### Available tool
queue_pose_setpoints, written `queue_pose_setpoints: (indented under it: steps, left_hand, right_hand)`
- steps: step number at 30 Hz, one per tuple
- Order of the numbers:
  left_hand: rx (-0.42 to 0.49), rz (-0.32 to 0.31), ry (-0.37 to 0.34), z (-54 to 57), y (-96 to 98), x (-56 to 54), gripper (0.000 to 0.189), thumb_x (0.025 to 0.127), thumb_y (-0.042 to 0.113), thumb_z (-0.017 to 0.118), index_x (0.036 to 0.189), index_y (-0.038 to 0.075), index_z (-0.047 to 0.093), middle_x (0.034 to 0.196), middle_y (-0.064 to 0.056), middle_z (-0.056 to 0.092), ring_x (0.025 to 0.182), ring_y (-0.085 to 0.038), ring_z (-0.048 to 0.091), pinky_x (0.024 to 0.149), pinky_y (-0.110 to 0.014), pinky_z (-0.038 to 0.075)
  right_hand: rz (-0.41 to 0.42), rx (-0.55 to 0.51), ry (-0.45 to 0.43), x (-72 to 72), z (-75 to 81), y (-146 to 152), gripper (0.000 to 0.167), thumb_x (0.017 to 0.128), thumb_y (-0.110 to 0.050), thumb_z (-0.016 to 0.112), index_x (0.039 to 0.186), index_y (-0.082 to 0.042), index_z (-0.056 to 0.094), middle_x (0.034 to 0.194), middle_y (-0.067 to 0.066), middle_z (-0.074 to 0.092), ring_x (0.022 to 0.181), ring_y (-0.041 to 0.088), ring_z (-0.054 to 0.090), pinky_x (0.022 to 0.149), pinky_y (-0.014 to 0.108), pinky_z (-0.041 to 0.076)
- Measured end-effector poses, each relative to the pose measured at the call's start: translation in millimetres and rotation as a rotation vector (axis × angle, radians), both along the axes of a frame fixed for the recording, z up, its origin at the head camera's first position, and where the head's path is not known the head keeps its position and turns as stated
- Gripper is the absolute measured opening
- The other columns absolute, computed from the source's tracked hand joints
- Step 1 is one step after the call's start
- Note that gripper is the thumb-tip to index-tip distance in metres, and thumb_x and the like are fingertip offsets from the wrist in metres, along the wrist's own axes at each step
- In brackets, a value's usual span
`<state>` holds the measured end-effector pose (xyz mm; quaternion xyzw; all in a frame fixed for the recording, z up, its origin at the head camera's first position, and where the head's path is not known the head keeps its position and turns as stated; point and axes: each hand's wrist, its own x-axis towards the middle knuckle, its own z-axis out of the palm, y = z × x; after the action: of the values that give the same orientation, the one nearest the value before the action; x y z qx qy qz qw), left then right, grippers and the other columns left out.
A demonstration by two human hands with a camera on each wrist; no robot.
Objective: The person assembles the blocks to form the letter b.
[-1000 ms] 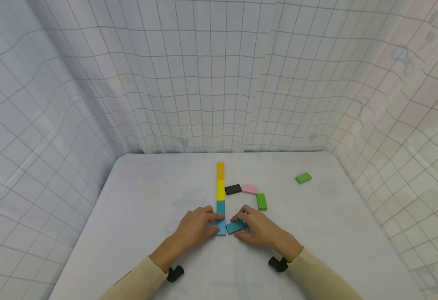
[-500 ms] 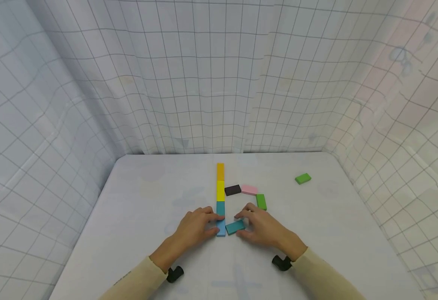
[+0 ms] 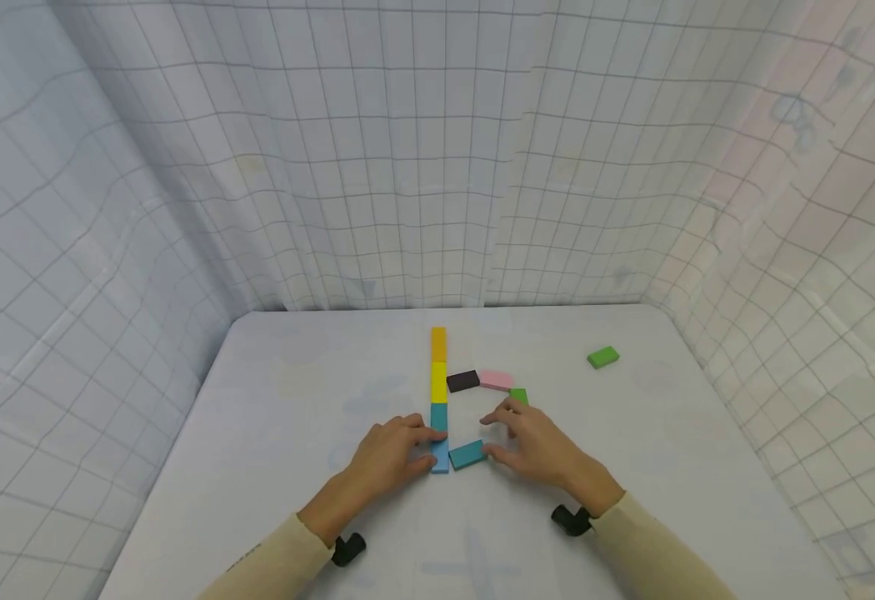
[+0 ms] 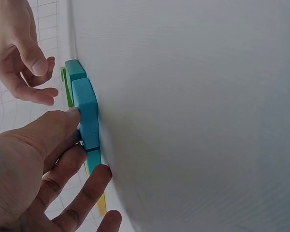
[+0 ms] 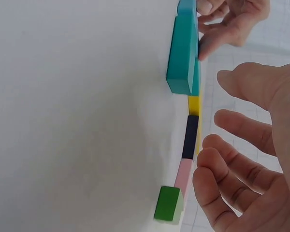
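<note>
My left hand holds the light blue block at the near end of a straight column, thumb at its left side and index finger by its far end. Beyond it in the column lie a teal block, a yellow block and an orange block. A second teal block lies slanted, its left end at the light blue one. Just right of it, my right hand hovers with fingers spread and nothing between them; in the right wrist view its thumb stands apart from this teal block.
From the column's right side curve a black block, a pink block and a green block, partly hidden by my right hand. A lighter green block lies alone farther right. Gridded white curtains enclose the white table.
My right hand has let go of the slanted teal block and drawn back to the right, its fingers opening. The block stays in place. My left hand remains on the column.
</note>
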<state>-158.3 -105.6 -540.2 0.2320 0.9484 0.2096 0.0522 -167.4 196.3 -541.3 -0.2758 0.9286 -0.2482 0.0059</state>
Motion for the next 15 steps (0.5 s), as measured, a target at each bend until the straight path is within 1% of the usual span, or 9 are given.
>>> queue_pose_setpoints:
  steps: [4,9,12,15]
  left_hand:
    - [-0.006,0.009,-0.009,-0.4,-0.7,0.8,0.040,0.101,0.028,0.094,0.141,0.028,0.086,0.111,0.005,0.074,0.094,-0.013,0.059,0.081,-0.035,0.046]
    - [-0.004,0.010,0.001,0.3,-0.6,2.1,0.040,0.101,0.027,0.094,0.141,0.027,0.086,0.110,0.005,0.073,0.093,-0.013,0.058,0.078,-0.033,0.043]
    - [0.006,0.009,0.003,1.7,-0.6,3.0,0.041,0.101,0.025,0.094,0.141,0.026,0.086,0.112,0.003,0.074,0.095,-0.014,0.060,0.080,-0.036,0.046]
    - [0.009,0.011,-0.001,1.9,-1.3,4.2,0.041,0.100,0.024,0.094,0.141,0.026,0.086,0.114,0.002,0.075,0.097,-0.015,0.061,0.081,-0.039,0.048]
  right_hand:
    - [-0.017,-0.037,0.022,-0.9,5.1,7.9,0.038,0.104,-0.026,0.091,0.138,-0.013,0.081,0.129,0.007,0.073,0.095,0.015,0.064,0.083,0.025,0.058]
    - [-0.034,-0.080,0.098,-6.2,9.7,22.2,0.037,0.102,-0.020,0.093,0.135,-0.009,0.082,0.129,0.009,0.074,0.094,0.020,0.070,0.084,0.030,0.063]
    - [-0.036,-0.121,0.145,-11.1,12.5,31.2,0.036,0.101,-0.015,0.093,0.133,-0.005,0.082,0.126,0.011,0.076,0.091,0.023,0.071,0.082,0.033,0.064]
    - [-0.057,-0.147,0.168,-14.7,15.3,40.0,0.035,0.100,-0.011,0.093,0.132,-0.003,0.083,0.124,0.015,0.076,0.089,0.020,0.068,0.080,0.032,0.062]
